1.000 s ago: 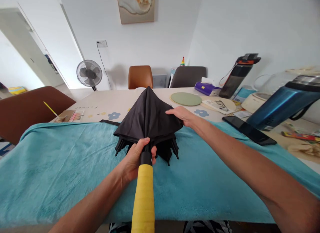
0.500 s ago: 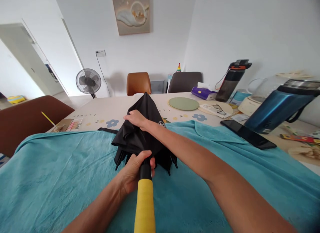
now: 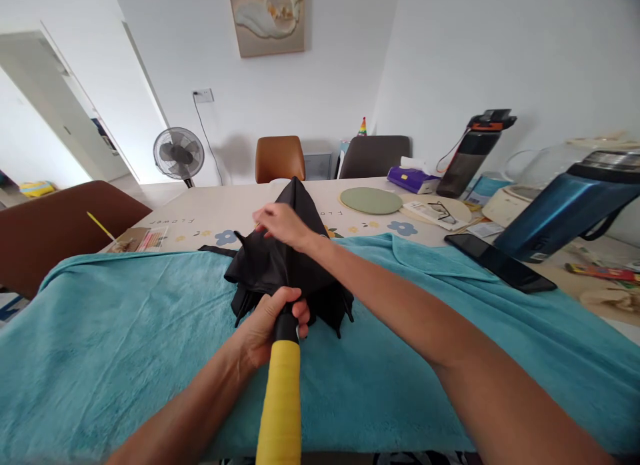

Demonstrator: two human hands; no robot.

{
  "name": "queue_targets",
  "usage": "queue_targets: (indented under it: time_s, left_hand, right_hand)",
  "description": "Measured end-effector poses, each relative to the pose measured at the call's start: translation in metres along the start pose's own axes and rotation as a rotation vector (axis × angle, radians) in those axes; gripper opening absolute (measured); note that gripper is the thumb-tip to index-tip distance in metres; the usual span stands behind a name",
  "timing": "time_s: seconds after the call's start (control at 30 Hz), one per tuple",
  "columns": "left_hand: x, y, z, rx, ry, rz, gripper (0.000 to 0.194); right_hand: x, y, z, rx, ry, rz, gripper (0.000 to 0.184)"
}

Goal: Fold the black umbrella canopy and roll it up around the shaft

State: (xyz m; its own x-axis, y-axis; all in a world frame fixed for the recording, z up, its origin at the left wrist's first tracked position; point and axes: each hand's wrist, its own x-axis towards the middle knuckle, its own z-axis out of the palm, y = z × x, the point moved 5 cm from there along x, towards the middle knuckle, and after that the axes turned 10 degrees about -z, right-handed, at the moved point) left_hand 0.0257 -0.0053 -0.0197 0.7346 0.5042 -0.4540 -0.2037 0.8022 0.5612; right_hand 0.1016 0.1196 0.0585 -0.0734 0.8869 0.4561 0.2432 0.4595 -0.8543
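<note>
A folded black umbrella (image 3: 280,268) with a yellow handle (image 3: 281,398) lies on a teal towel (image 3: 125,332), its tip pointing away from me. My left hand (image 3: 267,318) is closed round the black shaft just above the yellow grip. My right hand (image 3: 280,224) reaches across and pinches the black canopy fabric on the upper left side; it is slightly blurred. A black strap end (image 3: 215,250) sticks out to the left of the canopy.
On the table behind the towel are a black phone (image 3: 500,262), a blue kettle (image 3: 560,212), a green round mat (image 3: 371,200), glasses on paper, a tissue box and a dark bottle. Brown chairs stand at left and far end; a fan is by the wall.
My right hand moved from the right edge of the canopy across to its upper left and gathers the fabric there. My left hand stays on the shaft.
</note>
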Motion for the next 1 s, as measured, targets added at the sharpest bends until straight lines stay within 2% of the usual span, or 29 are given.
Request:
queue_targets:
  time_s: [0.03, 0.13, 0.2, 0.27, 0.37, 0.53, 0.63, 0.77, 0.83, 0.93, 1.0]
  left_hand:
    - [-0.003, 0.005, 0.002, -0.076, -0.053, 0.006, 0.02]
    - [-0.013, 0.025, 0.004, -0.339, -0.211, 0.097, 0.004]
    - [-0.015, 0.032, 0.003, -0.418, -0.248, 0.138, 0.005]
    - [-0.013, 0.029, 0.002, -0.386, -0.226, 0.103, 0.004]
    - [-0.007, 0.018, 0.002, -0.282, -0.189, 0.026, 0.009]
    - [-0.007, 0.018, 0.003, -0.259, -0.144, 0.088, 0.007]
    - [-0.008, 0.019, 0.005, -0.226, -0.138, 0.076, 0.006]
    - [-0.008, 0.018, 0.003, -0.183, -0.126, 0.061, 0.007]
    - [-0.007, 0.018, 0.001, -0.173, -0.123, 0.067, 0.007]
    - [-0.007, 0.017, -0.001, -0.152, -0.128, 0.06, 0.009]
    - [-0.007, 0.016, 0.0, -0.134, -0.125, 0.044, 0.01]
  right_hand:
    - [-0.002, -0.005, -0.016, -0.002, 0.035, -0.029, 0.016]
    - [-0.015, -0.012, -0.077, -0.091, 0.318, -0.099, 0.009]
    - [-0.031, -0.006, -0.107, -0.14, 0.435, -0.051, 0.008]
    - [-0.051, 0.005, -0.123, -0.173, 0.46, 0.045, 0.006]
    - [-0.078, 0.023, -0.122, -0.179, 0.367, 0.181, 0.004]
    - [-0.105, 0.04, -0.107, -0.191, 0.232, 0.292, 0.016]
    - [-0.113, 0.043, -0.106, -0.128, 0.244, 0.375, 0.026]
    - [-0.123, 0.036, -0.108, -0.054, 0.293, 0.393, 0.03]
    - [-0.131, 0.034, -0.103, 0.031, 0.191, 0.478, 0.035]
    - [-0.148, 0.028, -0.086, 0.206, -0.074, 0.625, 0.045]
    - [-0.155, 0.018, -0.076, 0.304, -0.154, 0.615, 0.044]
